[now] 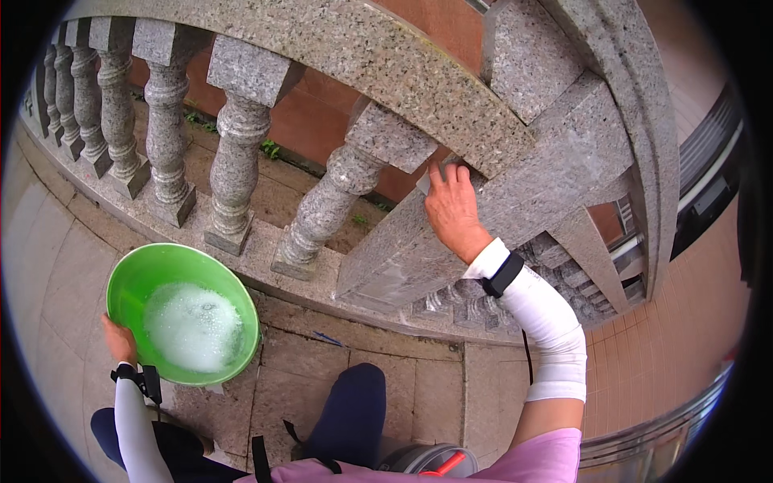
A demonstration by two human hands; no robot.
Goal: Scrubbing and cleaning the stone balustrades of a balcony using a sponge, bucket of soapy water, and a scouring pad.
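Note:
My left hand (pixel 119 339) grips the side of a green plastic basin (pixel 249 314), which holds white, foamy water (pixel 193 326). My right hand (pixel 453 208) reaches up to a square granite post (pixel 416 247), just under the end of the curved granite handrail (pixel 386 66). Its fingertips press a small greyish thing, mostly covered by the fingers, against the stone; what it is I cannot tell. Left of this hand stands the nearest turned granite baluster (pixel 332 193). White sleeves cover both forearms, with black straps at the wrists.
More granite balusters (pixel 235 163) run leftward on a stone base. A bucket (pixel 423 459) with a red-orange thing (pixel 450 463) stands beside my knee (pixel 350 404). A thin blue item (pixel 328 339) lies on the paving. Further stone railing (pixel 640 151) rises at the right.

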